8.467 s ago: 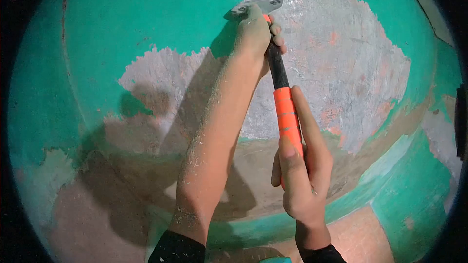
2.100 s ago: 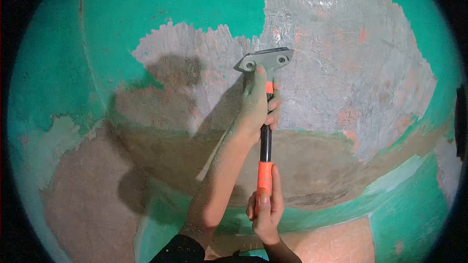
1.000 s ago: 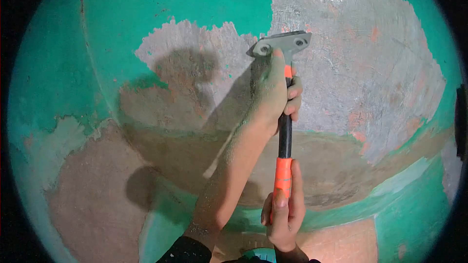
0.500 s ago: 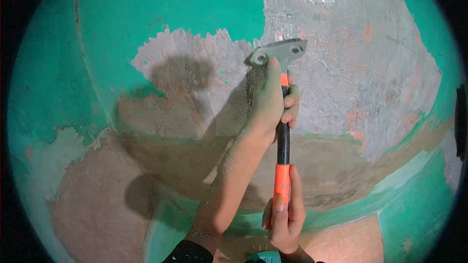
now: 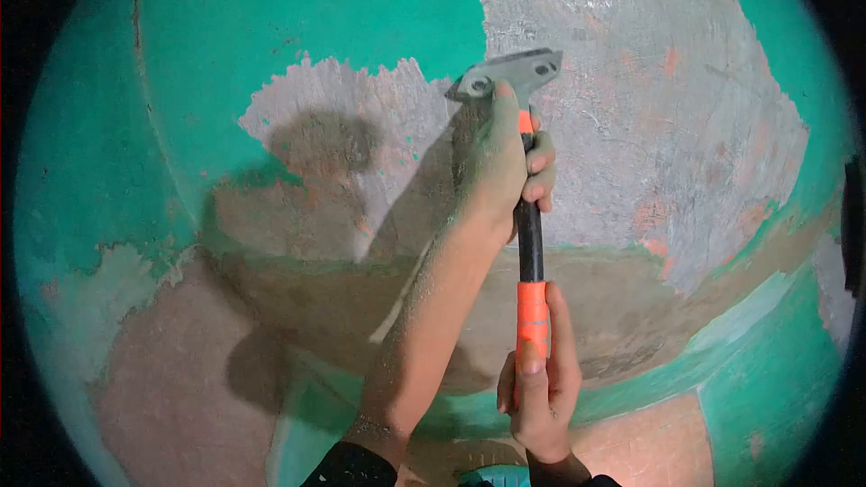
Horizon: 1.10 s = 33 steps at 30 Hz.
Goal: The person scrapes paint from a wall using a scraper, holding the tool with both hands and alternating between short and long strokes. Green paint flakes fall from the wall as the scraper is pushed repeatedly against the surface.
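Note:
A long-handled scraper (image 5: 530, 248) with a black shaft, orange grip and wide grey metal head lies against the wall, its head up at the edge between green paint (image 5: 379, 9) and bare grey plaster (image 5: 631, 144). My left hand (image 5: 502, 162) wraps round the upper shaft just below the head, thumb pressed along the neck. Lower down, my right hand (image 5: 543, 388) holds the orange grip, with thumb and forefinger along it. Pale dust covers my left forearm.
A crack (image 5: 149, 99) runs down the green wall at the left. Bare brownish patches (image 5: 180, 379) show at the lower left. Below my right hand is a pinkish tiled area (image 5: 649, 446), with a turquoise object (image 5: 496, 476) at the bottom edge. Shadows fall on the wall.
The scraper head has shifted slightly up and left, and its handle leans more to the right. Both hands still hold it; my right hand has moved slightly up and right.

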Available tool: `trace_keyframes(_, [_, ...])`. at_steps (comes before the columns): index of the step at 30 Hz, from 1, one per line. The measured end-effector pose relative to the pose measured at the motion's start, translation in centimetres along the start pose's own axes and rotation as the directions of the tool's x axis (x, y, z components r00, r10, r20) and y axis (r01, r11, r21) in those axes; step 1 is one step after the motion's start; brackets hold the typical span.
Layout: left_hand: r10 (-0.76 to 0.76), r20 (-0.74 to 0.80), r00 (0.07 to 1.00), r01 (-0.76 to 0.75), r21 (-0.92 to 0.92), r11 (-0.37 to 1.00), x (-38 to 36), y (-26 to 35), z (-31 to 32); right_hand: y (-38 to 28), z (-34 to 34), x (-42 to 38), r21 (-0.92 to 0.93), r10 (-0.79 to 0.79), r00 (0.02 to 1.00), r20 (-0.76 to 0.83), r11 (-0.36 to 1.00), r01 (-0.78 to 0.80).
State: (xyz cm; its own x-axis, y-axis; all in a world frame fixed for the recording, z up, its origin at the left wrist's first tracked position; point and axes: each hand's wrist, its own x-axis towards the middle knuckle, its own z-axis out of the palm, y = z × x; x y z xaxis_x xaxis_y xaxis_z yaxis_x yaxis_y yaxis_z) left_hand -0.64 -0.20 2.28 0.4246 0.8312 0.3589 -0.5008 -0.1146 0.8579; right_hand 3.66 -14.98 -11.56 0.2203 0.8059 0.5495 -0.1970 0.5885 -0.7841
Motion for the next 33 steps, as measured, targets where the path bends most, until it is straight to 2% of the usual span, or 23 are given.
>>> trace_keyframes(2, [-0.022, -0.003, 1.0, 0.023, 0.025, 0.999, -0.6, -0.8, -0.2, 0.1, -0.1, -0.7, -0.001, 0.015, 1.0, -0.008, 1.0, -0.015])
trace_keyframes(8, [0.008, -0.01, 1.0, -0.008, -0.089, 0.996, 0.2, 0.2, 0.5, -0.8, 0.3, -0.2, 0.01, -0.012, 1.0, 0.004, 1.0, 0.012])
trace_keyframes(11, [-0.002, -0.004, 1.0, 0.001, -0.047, 0.999, -0.6, -0.8, 0.2, -0.3, 0.3, -1.0, -0.001, 0.01, 1.0, -0.027, 1.0, -0.01])
trace_keyframes(15, [0.035, 0.034, 0.999, -0.031, -0.121, 0.992, 0.3, -0.1, 0.2, -1.1, 0.5, -0.1, 0.012, 0.002, 1.0, 0.007, 1.0, -0.002])
trace_keyframes(17, [0.002, 0.023, 1.0, 0.001, -0.126, 0.992, 0.3, 0.2, 0.3, -1.5, 0.5, 0.0, 0.008, 0.004, 1.0, 0.014, 1.0, -0.004])
trace_keyframes(21, [-0.004, -0.009, 1.0, 0.003, -0.061, 0.998, -0.5, -0.8, 0.2, -0.9, 0.2, -0.6, 0.005, 0.017, 1.0, -0.006, 1.0, -0.017])
trace_keyframes(24, [0.026, 0.019, 0.999, -0.023, -0.108, 0.994, -0.1, 0.1, 0.4, -1.6, 0.7, -0.2, 0.005, 0.001, 1.0, 0.002, 1.0, -0.001])
trace_keyframes(31, [-0.002, 0.012, 1.0, 0.002, -0.046, 0.999, -0.4, -0.6, 0.0, -0.1, 0.8, -0.5, -0.023, -0.033, 0.999, -0.021, 0.999, 0.033])
trace_keyframes(33, [0.034, 0.052, 0.998, -0.033, -0.037, 0.999, 0.4, 0.7, 0.2, -0.9, 1.4, 0.1, -0.021, -0.06, 0.998, -0.029, 0.998, 0.059])
